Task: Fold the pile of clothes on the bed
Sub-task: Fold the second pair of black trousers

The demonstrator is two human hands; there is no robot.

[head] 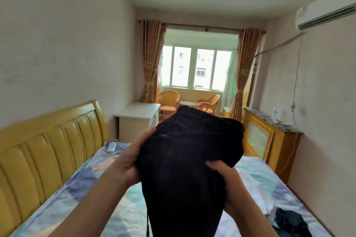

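Honestly looks like early days: the bed (pixel 107 184) has no folded stack I can spot, and a heap of clothes (pixel 285 215) sits unsorted at the right edge. The black garment (pixel 185 169) is bunched up in the air over the bed, left hand (pixel 128 161) and right hand (pixel 224 172) both grasping it.

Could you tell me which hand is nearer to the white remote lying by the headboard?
Left. The left hand holds the black garment on the remote's side; the right hand is across the garment, farther away.
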